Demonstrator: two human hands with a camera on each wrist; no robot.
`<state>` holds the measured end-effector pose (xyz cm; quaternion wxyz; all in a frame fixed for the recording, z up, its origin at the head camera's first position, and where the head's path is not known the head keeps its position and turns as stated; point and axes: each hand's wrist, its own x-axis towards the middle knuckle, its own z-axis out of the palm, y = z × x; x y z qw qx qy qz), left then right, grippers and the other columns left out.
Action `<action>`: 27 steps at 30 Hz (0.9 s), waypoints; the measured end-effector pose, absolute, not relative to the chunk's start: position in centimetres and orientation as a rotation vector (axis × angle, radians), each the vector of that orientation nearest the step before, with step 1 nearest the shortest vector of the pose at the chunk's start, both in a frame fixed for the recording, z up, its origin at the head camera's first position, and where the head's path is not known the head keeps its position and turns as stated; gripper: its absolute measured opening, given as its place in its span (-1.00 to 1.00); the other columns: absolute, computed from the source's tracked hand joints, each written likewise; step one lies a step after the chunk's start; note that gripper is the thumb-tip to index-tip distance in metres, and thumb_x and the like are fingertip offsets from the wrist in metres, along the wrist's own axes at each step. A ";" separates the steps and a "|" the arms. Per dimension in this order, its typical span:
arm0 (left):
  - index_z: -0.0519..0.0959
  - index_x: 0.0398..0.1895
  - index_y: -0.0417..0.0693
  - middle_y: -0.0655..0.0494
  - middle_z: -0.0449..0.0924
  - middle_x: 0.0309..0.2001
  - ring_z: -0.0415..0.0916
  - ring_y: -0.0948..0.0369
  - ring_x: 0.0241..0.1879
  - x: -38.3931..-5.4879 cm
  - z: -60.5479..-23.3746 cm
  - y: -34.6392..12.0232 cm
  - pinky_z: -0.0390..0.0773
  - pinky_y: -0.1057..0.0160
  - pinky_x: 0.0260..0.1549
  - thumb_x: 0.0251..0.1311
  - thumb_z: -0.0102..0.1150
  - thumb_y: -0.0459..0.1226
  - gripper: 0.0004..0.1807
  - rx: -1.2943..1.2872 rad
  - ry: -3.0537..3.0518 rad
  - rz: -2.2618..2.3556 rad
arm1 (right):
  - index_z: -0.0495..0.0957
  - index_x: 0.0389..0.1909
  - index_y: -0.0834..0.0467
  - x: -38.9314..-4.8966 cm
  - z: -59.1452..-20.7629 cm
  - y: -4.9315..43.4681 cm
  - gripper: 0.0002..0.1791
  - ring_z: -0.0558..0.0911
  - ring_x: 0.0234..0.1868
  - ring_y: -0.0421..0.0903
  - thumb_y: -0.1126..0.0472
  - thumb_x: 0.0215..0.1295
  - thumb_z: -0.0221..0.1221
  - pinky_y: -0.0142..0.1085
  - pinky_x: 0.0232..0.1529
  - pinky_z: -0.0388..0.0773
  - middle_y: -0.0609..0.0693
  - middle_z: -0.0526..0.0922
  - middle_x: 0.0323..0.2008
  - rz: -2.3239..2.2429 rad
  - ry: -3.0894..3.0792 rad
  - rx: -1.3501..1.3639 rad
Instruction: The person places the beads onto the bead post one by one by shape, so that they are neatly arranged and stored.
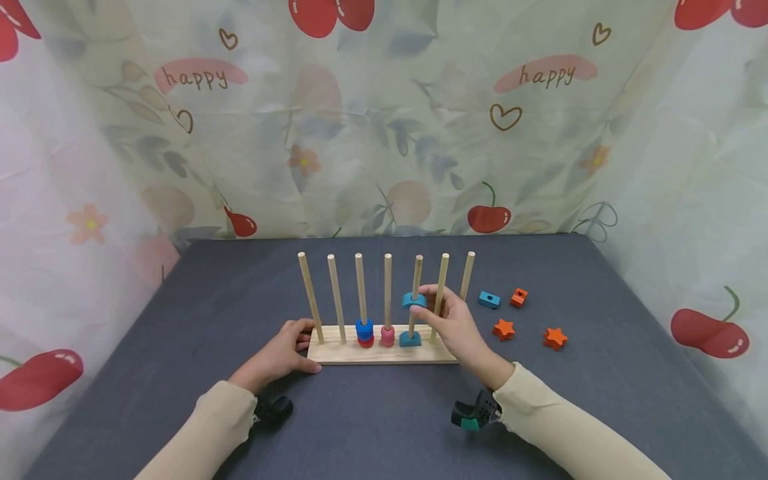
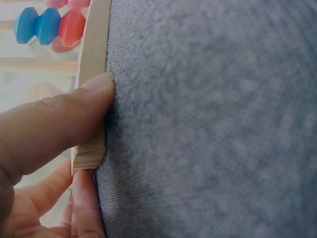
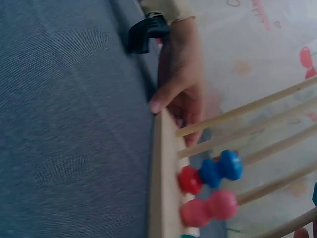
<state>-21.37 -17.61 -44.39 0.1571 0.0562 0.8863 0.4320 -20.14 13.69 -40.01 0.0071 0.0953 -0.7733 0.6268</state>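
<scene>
Right hand (image 1: 453,323): grip narrow, thumb and fingers pinching the upper blue piece (image 1: 414,302), which sits part-way up the fifth peg (image 1: 417,270) from the left end of the pegboard (image 1: 372,357). Sixth peg (image 1: 444,267) stands between thumb and fingers; side room at the pegboard there is tight. Lower blue piece (image 1: 411,340) rests at the foot of the fifth peg, a length of bare peg separating the two. Left hand (image 1: 279,350): grip holds the pegboard's left end, thumb against its front edge. Table (image 1: 384,420) extends in front of the pegboard; its far edge lies behind. Right of the pegboard, apart from it: blue block (image 1: 489,299), orange block (image 1: 519,297), two orange stars (image 1: 504,329).
</scene>
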 end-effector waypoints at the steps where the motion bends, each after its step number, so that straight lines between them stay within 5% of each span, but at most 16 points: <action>1: 0.27 0.32 -0.26 -0.22 0.19 0.20 0.32 -0.09 0.21 -21.4 -44.4 -17.6 0.34 -0.08 0.26 -0.18 0.53 -0.40 -0.09 0.157 2.537 1.240 | 0.43 0.12 0.22 -20.1 -40.4 13.7 -0.60 0.50 -0.06 -0.08 0.24 0.30 0.23 -0.33 0.00 0.48 0.15 0.53 -0.04 1.952 -2.429 0.284; 27: 0.26 0.31 -0.32 -0.24 0.18 0.18 0.32 -0.08 0.20 -21.3 -44.4 -17.6 0.34 -0.08 0.26 -0.20 0.53 -0.44 -0.08 0.171 2.534 1.253 | 0.51 -0.04 0.26 -20.2 -45.3 13.3 -0.67 0.51 -0.08 -0.05 0.34 0.18 0.31 -0.16 0.04 0.50 0.10 0.58 -0.11 1.848 -2.603 0.122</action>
